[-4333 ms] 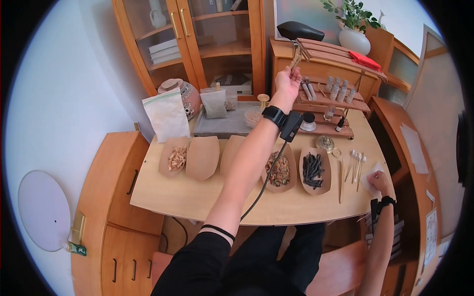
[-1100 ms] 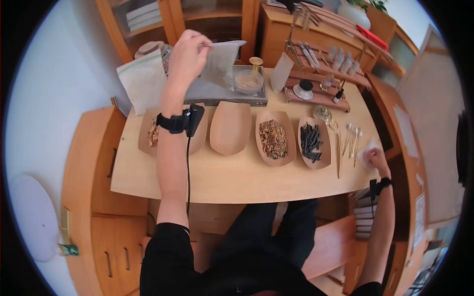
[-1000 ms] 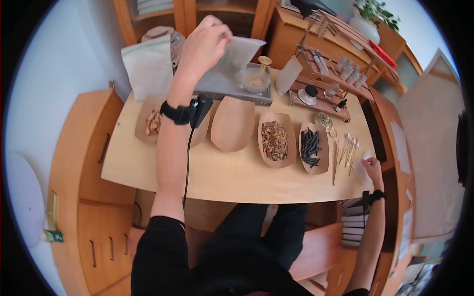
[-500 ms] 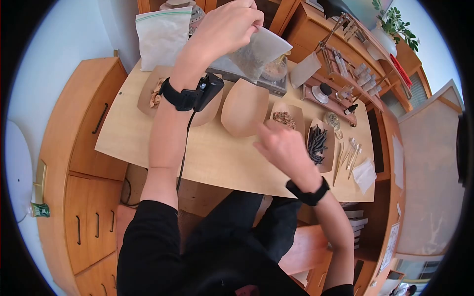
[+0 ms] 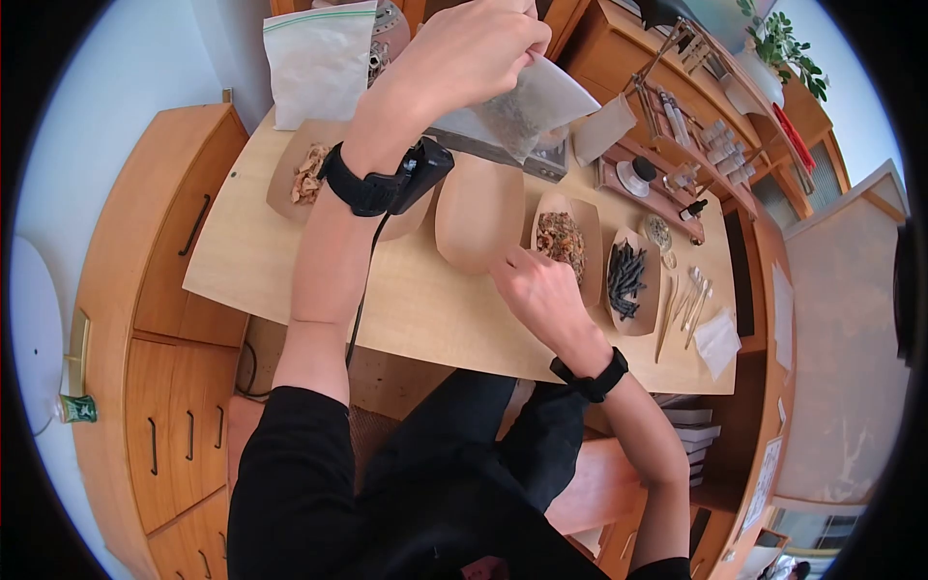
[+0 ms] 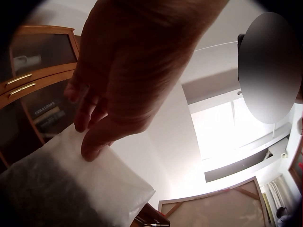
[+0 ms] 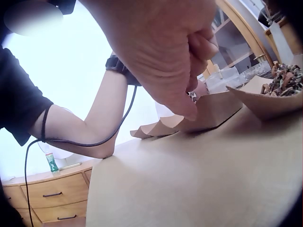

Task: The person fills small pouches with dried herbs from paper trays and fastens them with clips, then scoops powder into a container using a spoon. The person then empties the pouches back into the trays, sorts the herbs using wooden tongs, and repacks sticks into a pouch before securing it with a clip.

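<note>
One clear bag (image 5: 522,114), dark dried bits inside, held tilted above the far side of the table (image 5: 435,314). Left hand (image 5: 476,56): thumb and fingers clamped on the bag's upper edge. Right hand (image 5: 543,290): well apart from the left, fingers bent at the near end of the middle paper tray (image 5: 478,213); whether it grips the rim, I cannot tell. Just right of that tray, one portion of mixed dried herbs (image 5: 561,242); further right, dark sticks (image 5: 626,280). At left, pale chips (image 5: 309,174), a white zip bag (image 5: 322,68) upright behind. At far right: cotton swabs (image 5: 693,298), one white sheet (image 5: 717,343).
</note>
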A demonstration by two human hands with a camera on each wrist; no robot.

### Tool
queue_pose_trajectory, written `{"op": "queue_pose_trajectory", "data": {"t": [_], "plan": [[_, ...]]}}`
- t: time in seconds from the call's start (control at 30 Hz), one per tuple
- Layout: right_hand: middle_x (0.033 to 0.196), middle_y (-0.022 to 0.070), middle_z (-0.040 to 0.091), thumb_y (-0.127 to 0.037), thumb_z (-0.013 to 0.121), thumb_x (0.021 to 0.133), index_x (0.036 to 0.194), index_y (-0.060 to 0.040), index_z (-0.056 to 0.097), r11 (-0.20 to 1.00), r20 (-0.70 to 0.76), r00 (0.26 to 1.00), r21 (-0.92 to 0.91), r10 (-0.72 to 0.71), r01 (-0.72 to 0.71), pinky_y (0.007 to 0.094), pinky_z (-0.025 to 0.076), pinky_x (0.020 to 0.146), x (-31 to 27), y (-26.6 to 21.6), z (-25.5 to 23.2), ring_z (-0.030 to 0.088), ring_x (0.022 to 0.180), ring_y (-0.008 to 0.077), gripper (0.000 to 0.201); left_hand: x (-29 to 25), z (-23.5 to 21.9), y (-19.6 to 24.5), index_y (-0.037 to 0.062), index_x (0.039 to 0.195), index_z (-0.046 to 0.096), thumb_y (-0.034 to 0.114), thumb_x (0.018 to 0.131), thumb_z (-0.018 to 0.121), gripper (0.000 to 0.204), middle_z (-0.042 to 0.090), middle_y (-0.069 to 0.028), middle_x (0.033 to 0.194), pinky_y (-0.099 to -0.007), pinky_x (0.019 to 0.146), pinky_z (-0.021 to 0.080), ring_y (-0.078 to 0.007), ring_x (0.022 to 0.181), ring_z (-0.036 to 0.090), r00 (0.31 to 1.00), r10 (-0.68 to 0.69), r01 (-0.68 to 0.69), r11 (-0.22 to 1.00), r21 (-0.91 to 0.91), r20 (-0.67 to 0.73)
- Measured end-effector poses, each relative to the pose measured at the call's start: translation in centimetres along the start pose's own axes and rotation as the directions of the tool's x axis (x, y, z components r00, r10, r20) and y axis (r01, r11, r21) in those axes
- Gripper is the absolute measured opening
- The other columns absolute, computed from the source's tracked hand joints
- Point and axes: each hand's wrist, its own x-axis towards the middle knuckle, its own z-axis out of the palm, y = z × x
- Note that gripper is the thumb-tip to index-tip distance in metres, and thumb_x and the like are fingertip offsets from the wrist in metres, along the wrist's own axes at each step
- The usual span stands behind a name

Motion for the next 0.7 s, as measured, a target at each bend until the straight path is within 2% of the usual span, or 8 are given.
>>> {"op": "queue_pose_trajectory", "data": {"t": [0.27, 0.33, 0.47, 0.53, 0.57, 0.63, 0.67, 0.7], "plan": [[0.078, 0.0078, 0.056, -0.005, 0.062, 0.071, 0.074, -0.0057, 0.060, 1.000, -0.015, 1.000, 0.009, -0.007, 0.007, 0.0337, 0.053, 0.053, -0.5, -0.2, -0.7, 0.065, 0.076, 0.0218, 0.004, 0.0, 0.3, 0.5, -0.0028, 0.082, 0.064, 0.002, 0.083, 0.058, 0.008, 0.056, -0.0139, 0.096, -0.0370, 0.081, 0.048, -0.0296, 0.093, 0.059, 0.999, -0.004, 0.004, 1.000, 0.000, 0.032], [0.076, 0.0084, 0.057, -0.008, 0.066, 0.074, 0.076, -0.0046, 0.060, 0.996, -0.060, 0.998, 0.088, 0.020, -0.015, 0.0351, 0.053, 0.055, -0.7, 0.0, -0.6, 0.065, 0.072, 0.0230, 0.007, 0.1, 0.3, 0.6, -0.0028, 0.082, 0.064, 0.003, 0.083, 0.058, 0.008, 0.056, -0.0139, 0.096, -0.0372, 0.081, 0.048, -0.0295, 0.093, 0.059, 0.999, 0.000, 0.000, 1.000, 0.004, 0.041], [0.079, 0.0106, 0.063, -0.014, 0.070, 0.078, 0.082, -0.0025, 0.063, 0.979, -0.041, 0.994, 0.183, 0.102, -0.093, 0.0361, 0.052, 0.057, -0.7, 2.0, -3.1, 0.065, 0.067, 0.0257, 0.014, 0.0, 0.4, 0.3, -0.0030, 0.084, 0.064, 0.004, 0.084, 0.059, 0.008, 0.057, -0.0143, 0.095, -0.0374, 0.080, 0.048, -0.0288, 0.092, 0.059, 0.999, 0.008, -0.008, 1.000, -0.012, 0.035], [0.076, 0.0097, 0.062, -0.021, 0.072, 0.083, 0.095, -0.0011, 0.067, 0.892, -0.113, 0.954, 0.399, 0.279, -0.214, 0.0338, 0.049, 0.055, -0.1, 3.3, -4.5, 0.059, 0.057, 0.0202, 0.024, 0.0, 1.1, 0.2, -0.0036, 0.085, 0.063, 0.006, 0.084, 0.060, 0.010, 0.058, -0.0149, 0.093, -0.0371, 0.078, 0.048, -0.0280, 0.090, 0.060, 0.999, 0.045, -0.045, 0.999, -0.011, 0.008], [0.076, 0.0097, 0.062, -0.021, 0.072, 0.083, 0.095, -0.0011, 0.067, 0.892, -0.115, 0.952, 0.396, 0.284, -0.218, 0.0338, 0.049, 0.055, 0.1, 4.0, -5.2, 0.059, 0.057, 0.0202, 0.024, 0.0, 1.5, 0.1, -0.0002, 0.086, 0.064, 0.006, 0.085, 0.061, 0.007, 0.058, -0.0108, 0.096, -0.0376, 0.076, 0.049, -0.0279, 0.087, 0.061, 1.000, 0.027, -0.027, 0.999, 0.019, 0.004], [0.079, 0.0045, 0.060, -0.023, 0.068, 0.090, 0.108, 0.0000, 0.066, 0.664, -0.005, 0.869, 0.647, 0.496, -0.375, 0.0281, 0.045, 0.056, 0.7, 5.0, -6.3, 0.052, 0.060, 0.0115, 0.029, 0.1, 1.9, 0.2, 0.0031, 0.087, 0.064, 0.006, 0.085, 0.062, 0.004, 0.058, -0.0067, 0.098, -0.0381, 0.074, 0.049, -0.0277, 0.084, 0.062, 1.000, 0.012, -0.012, 0.999, 0.049, -0.001], [0.079, 0.0045, 0.060, -0.023, 0.068, 0.090, 0.108, 0.0000, 0.066, 0.665, -0.007, 0.868, 0.646, 0.497, -0.376, 0.0281, 0.045, 0.056, 1.2, 5.2, -6.6, 0.052, 0.060, 0.0115, 0.029, 0.1, 1.9, 0.3, 0.0029, 0.086, 0.063, 0.006, 0.085, 0.062, 0.003, 0.057, -0.0066, 0.098, -0.0385, 0.074, 0.049, -0.0273, 0.085, 0.063, 1.000, 0.018, -0.018, 1.000, 0.025, 0.006], [0.079, 0.0021, 0.056, -0.027, 0.066, 0.092, 0.109, 0.0003, 0.065, 0.510, -0.001, 0.839, 0.795, 0.544, -0.329, 0.0257, 0.042, 0.057, 1.8, 5.5, -6.7, 0.049, 0.062, 0.0094, 0.032, 0.1, 2.0, 0.3, 0.0027, 0.085, 0.063, 0.006, 0.085, 0.062, 0.003, 0.057, -0.0064, 0.098, -0.0389, 0.074, 0.049, -0.0270, 0.085, 0.063, 1.000, 0.023, -0.023, 1.000, 0.001, 0.013]]}}
